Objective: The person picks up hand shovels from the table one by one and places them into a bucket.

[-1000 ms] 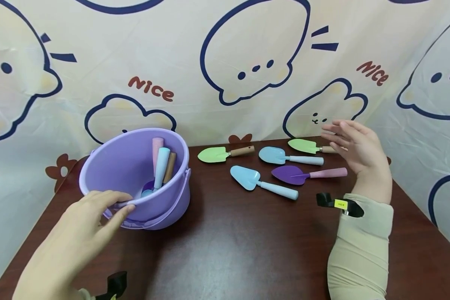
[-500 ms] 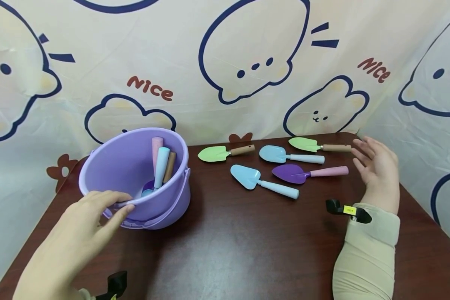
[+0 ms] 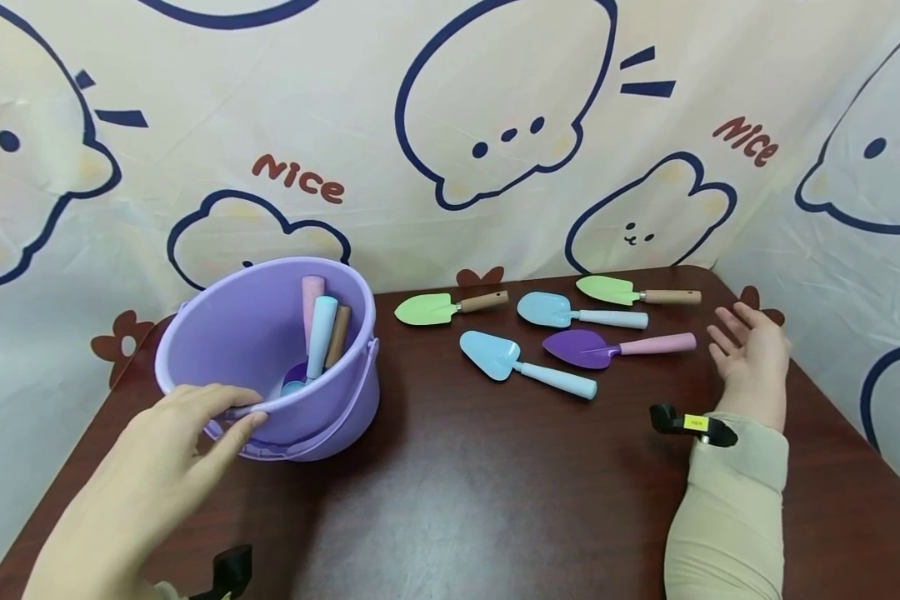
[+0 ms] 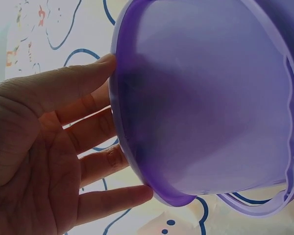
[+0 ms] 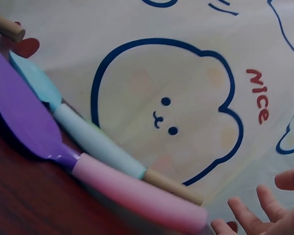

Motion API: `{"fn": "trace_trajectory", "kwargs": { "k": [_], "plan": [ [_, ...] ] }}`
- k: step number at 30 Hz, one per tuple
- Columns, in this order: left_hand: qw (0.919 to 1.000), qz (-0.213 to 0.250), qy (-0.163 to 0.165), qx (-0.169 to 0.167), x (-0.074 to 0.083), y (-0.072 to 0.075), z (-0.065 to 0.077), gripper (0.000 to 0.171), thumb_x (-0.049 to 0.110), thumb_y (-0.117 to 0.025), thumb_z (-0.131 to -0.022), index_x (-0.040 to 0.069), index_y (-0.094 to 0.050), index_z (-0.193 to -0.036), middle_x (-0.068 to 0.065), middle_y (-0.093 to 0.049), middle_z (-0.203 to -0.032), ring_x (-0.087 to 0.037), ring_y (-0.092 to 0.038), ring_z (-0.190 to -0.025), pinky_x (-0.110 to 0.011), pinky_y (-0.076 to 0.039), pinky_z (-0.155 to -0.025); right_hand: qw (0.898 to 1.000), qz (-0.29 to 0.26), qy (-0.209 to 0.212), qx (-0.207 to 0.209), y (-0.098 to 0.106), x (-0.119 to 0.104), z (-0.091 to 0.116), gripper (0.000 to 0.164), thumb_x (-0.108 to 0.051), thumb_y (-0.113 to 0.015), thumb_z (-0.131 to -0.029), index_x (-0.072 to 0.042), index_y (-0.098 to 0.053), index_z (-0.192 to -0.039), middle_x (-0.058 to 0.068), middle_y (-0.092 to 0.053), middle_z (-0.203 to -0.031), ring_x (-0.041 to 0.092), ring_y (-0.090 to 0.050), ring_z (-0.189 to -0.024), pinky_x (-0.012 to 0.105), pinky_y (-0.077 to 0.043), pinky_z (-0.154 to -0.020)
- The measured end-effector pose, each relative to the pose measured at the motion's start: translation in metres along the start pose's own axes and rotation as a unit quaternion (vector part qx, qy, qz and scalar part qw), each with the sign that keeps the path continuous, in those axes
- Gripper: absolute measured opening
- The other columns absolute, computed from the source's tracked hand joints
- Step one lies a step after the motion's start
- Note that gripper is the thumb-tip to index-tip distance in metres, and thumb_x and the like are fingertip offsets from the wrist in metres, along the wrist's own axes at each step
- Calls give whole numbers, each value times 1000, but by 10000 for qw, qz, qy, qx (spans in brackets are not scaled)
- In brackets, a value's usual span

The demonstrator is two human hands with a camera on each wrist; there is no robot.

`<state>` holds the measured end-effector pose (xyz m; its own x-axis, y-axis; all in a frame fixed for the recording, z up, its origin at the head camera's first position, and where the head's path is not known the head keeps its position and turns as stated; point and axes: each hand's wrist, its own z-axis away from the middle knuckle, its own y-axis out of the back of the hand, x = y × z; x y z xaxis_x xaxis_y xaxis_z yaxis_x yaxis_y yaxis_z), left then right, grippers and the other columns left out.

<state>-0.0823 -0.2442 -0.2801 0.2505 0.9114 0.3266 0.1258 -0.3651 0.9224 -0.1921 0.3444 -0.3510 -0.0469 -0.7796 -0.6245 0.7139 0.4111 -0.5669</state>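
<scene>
My left hand (image 3: pixel 165 450) pinches the near-left rim of a purple bucket (image 3: pixel 270 275), thumb on one side and fingers on the other. In the left wrist view the bucket wall (image 4: pixel 201 98) fills most of the picture. Inside it stand a pink handle (image 3: pixel 312 292), a light blue handle (image 3: pixel 322 333) and a wooden handle (image 3: pixel 337 337), their blades partly hidden. On the right, my right hand (image 3: pixel 753 362) is held with fingers spread, touching nothing. It is nearest the pink handle of a purple trowel (image 3: pixel 581 348) and the wooden handle of a green trowel (image 3: pixel 607 290).
Between bucket and right hand lie another green trowel (image 3: pixel 427 309), a light blue shovel (image 3: pixel 547 310) and a light blue trowel (image 3: pixel 491 354) on the dark wooden table (image 3: pixel 457 500). A printed cloth (image 3: pixel 390 108) hangs behind and along both sides.
My right hand has moved right and toward me, away from the far green trowel, whose wooden handle is now fully visible. The left hand and the bucket have stayed put.
</scene>
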Motion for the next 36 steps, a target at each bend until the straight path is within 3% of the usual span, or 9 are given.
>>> {"fn": "trace_trajectory", "kwargs": {
  "k": [3, 7, 14, 18, 24, 28, 30, 34, 36],
  "plan": [
    [9999, 35, 112, -126, 0, 0, 1, 24, 25, -72, -92, 9, -72, -110, -16, -69, -102, -24, -61, -81, -42, -53, -65, 9999, -75, -102, 111, 1, 2, -7, 22, -25, -63, -97, -31, -60, -118, -12, -59, -132, 13, -33, -148, 26, -9, -124],
    [10000, 21, 63, -41, 1, 0, 2, 23, 23, -73, -91, 9, -72, -109, -16, -69, -102, -24, -61, -81, -42, -52, -66, 9994, -102, -270, 198, 3, 3, -12, 21, -25, -59, -99, -31, -59, -119, -12, -50, -145, 13, -32, -148, 26, -8, -124],
    [9999, 12, -89, 104, 0, -1, 0, 22, 24, -74, -90, 10, -72, -107, -15, -70, -101, -24, -62, -82, -42, -52, -66, 9988, -168, -412, 219, 10, 8, -15, 18, -25, -53, -102, -27, -60, -119, -11, -43, -151, 13, -35, -147, 27, -12, -124],
    [9991, -44, -261, 337, 0, -3, 0, 20, 21, -76, -88, 11, -73, -105, -13, -71, -100, -23, -63, -82, -38, -51, -65, 9989, -49, -463, 29, 11, 11, -13, 14, -24, -54, -101, -23, -60, -113, -9, -42, -151, 13, -31, -148, 27, -13, -124],
    [10000, 12, -59, 63, 0, -1, 1, 22, 24, -74, -90, 10, -72, -107, -14, -70, -101, -23, -62, -81, -38, -51, -64, 9958, 521, -622, -418, 7, 17, -12, 9, -25, -54, -102, -20, -61, -105, -10, -26, -161, 12, -19, -152, 30, -9, -124],
    [10000, 17, -23, 17, 0, -1, 1, 22, 23, -73, -91, 10, -72, -108, -14, -70, -101, -24, -62, -81, -39, -51, -65, 9899, 834, -824, -803, 5, 21, -13, 10, -27, -53, -102, -20, -58, -108, -10, -14, -165, 11, -14, -153, 30, -7, -124],
    [10000, 12, -24, 21, 1, -1, 1, 22, 23, -73, -91, 10, -72, -108, -14, -70, -101, -24, -62, -82, -40, -51, -65, 9874, 898, -921, -919, 4, 22, -13, 16, -27, -53, -102, -22, -54, -117, -12, -12, -166, 11, -15, -153, 31, -6, -124],
    [10000, 1, -43, 59, 1, -2, 1, 21, 23, -73, -91, 10, -72, -107, -14, -70, -100, -24, -62, -82, -41, -51, -66, 9847, 969, -1008, -1040, 2, 26, -15, 44, -27, -54, -102, -28, -36, -142, -12, -10, -166, 12, -18, -153, 31, -5, -124],
    [10000, 7, -38, 50, 0, -1, 1, 22, 24, -73, -91, 10, -72, -108, -14, -70, -100, -25, -63, -82, -42, -52, -66, 9841, 976, -1043, -1058, 2, 27, -17, 49, -26, -56, -101, -29, -32, -144, -11, -11, -166, 13, -20, -153, 31, -6, -124]
  ]
}}
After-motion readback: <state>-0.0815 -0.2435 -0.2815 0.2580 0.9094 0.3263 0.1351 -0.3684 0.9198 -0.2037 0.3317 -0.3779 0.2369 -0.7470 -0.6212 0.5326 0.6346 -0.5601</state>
